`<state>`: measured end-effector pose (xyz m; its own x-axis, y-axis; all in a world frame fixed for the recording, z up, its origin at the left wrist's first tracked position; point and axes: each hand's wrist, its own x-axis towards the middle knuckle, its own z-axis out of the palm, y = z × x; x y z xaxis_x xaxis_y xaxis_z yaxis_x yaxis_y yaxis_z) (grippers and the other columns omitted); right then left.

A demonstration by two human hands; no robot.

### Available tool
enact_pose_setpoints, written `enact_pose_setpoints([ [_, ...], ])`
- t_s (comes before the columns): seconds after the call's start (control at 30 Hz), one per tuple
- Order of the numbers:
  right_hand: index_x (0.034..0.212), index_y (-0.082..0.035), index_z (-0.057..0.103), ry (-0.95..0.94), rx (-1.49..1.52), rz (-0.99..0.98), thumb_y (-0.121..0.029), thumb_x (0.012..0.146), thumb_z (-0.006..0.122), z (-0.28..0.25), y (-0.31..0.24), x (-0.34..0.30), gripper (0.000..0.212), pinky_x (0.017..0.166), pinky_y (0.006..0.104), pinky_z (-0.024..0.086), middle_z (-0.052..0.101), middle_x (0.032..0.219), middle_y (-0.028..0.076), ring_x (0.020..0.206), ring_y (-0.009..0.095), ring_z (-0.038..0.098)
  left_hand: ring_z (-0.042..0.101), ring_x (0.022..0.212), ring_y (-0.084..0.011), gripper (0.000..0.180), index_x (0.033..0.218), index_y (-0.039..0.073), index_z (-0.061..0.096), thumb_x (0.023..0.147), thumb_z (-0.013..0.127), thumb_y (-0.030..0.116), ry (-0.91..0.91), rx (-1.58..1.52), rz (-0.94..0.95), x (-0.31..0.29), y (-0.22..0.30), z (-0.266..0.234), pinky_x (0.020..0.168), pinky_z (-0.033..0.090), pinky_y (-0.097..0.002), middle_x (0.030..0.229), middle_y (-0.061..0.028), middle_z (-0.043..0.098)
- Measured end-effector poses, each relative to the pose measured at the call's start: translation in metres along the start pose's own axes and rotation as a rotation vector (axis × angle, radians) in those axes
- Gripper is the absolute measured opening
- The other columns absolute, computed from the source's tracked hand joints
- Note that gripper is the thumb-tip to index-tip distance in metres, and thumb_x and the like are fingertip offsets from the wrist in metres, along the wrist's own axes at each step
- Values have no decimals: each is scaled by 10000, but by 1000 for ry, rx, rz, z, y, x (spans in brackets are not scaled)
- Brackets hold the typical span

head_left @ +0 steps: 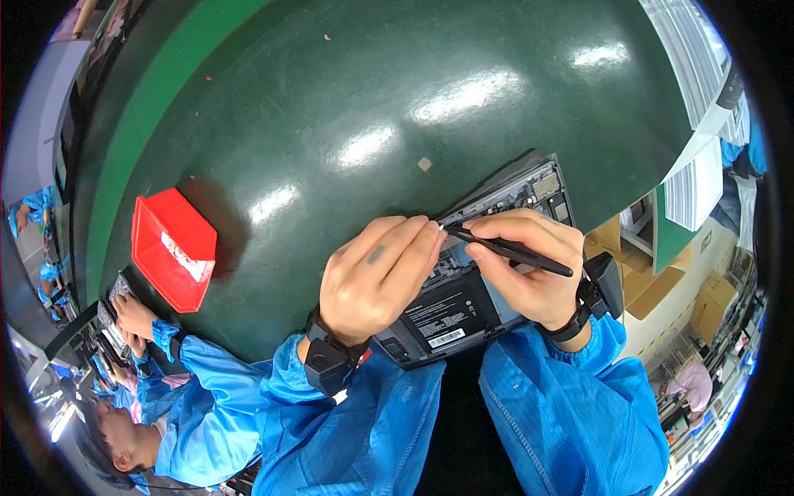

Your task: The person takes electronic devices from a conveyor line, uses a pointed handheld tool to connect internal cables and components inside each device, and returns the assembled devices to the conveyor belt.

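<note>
An opened laptop (542, 183) lies tilted at the table's near edge, partly against my lap, its circuit board and black battery (447, 318) bare. My right hand (533, 269) grips a slim black pen-shaped tool (529, 258), its thin end pointing left over the board. Just left of that end, my left hand (376, 277) is closed in a pinch above the board's far left edge. A tiny whitish bit (441, 226) shows at its fingertips; its kind is too small to tell. My hands hide part of the board.
A red angular tray (174, 248) stands on the green table (331, 99) at left, near a co-worker (198, 413) in blue. A small pale square (424, 164) lies beyond my hands. Stacked white sheets (695, 182) and cardboard boxes (645, 281) are at right.
</note>
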<state>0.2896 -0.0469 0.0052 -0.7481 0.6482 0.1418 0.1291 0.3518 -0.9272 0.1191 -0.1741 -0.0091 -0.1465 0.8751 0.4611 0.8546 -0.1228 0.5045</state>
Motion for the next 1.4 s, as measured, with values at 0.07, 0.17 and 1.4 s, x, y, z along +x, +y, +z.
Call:
enact_pose_setpoints([
  [0.07, 980, -4, 752, -4, 4, 28, -2, 792, 826, 0, -1, 0, 202, 675, 301, 586, 758, 913, 146, 764, 243, 753, 722, 807, -277, 228, 943, -50, 724, 749, 829, 7, -8, -7, -2, 0, 0, 0, 678, 617, -345, 917, -139, 719],
  [0.17, 981, -4, 751, -4, 6, 28, -2, 793, 826, 1, -1, 0, 202, 675, 301, 586, 759, 914, 146, 763, 241, 752, 721, 809, -278, 225, 942, -49, 723, 750, 825, 9, -12, -1, -2, 0, 0, -1, 680, 617, -344, 920, -139, 719],
  [1.4, 976, 14, 732, 9, 137, 44, 10, 810, 795, -8, 2, -4, 178, 643, 251, 564, 757, 973, 118, 759, 148, 711, 744, 862, -271, 129, 983, -15, 766, 862, 756, -59, 155, 667, -341, -43, -7, -117, 775, 595, -344, 950, -140, 766],
])
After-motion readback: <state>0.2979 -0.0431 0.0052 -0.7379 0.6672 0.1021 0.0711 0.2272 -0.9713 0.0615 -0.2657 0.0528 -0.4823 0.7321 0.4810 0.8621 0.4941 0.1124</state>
